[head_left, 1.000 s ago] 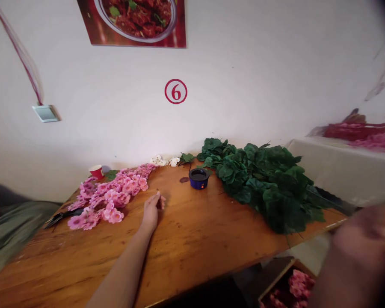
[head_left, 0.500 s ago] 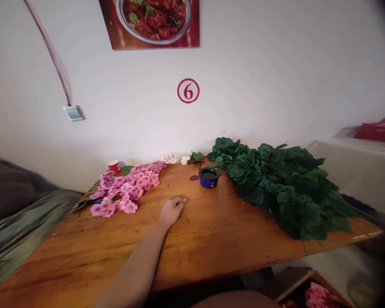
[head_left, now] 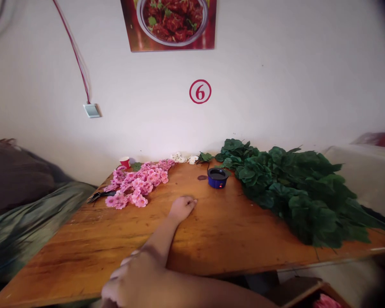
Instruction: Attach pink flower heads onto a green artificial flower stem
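Observation:
My left hand rests on the wooden table, its fingers curled in and nothing showing in them. Across my left forearm lies my right hand, with its fingers wrapped over the far side. Just beyond my left hand stands a small blue pot with a dark rim and a lit red light. Pink artificial blossoms are heaped to the left of that hand. A large pile of green artificial leaves covers the table's right side.
White flowers and a red paper cup are near the wall. Black-handled scissors or pliers lie at the left edge. A box with pink flowers sits below the table at the right. Dark fabric is on the left.
My right hand has come into view and now wraps over my left forearm. My left hand stays on the table. The view has turned slightly left.

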Tool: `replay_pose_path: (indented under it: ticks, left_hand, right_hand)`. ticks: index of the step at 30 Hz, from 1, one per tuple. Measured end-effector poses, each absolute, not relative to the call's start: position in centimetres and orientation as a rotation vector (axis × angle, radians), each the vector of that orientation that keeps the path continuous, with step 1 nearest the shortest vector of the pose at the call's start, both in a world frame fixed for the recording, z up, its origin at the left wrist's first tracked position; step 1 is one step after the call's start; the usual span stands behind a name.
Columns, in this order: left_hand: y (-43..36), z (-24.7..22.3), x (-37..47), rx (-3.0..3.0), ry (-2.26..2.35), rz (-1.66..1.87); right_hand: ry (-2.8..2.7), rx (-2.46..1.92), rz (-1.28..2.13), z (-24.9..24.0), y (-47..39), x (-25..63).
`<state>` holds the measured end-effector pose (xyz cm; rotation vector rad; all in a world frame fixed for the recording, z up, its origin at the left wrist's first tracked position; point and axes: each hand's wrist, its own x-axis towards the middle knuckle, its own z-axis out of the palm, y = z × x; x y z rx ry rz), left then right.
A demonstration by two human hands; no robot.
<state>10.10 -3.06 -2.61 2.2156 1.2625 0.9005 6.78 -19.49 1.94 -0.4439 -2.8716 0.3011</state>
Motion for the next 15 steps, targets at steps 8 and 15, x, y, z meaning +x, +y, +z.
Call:
replay_pose_path:
  ticks: [8,15]
  left_hand:
    - [-3.3,-2.7,10.4,2.24,1.218,0.945]
    - [-3.5,-2.6,10.7,2.222,1.259,0.992]
  right_hand:
    - [-2.661,-1.018,0.254,1.7,-14.0,12.0]
    - [-2.513,-0.998,0.086,0.7,-12.9,13.7]
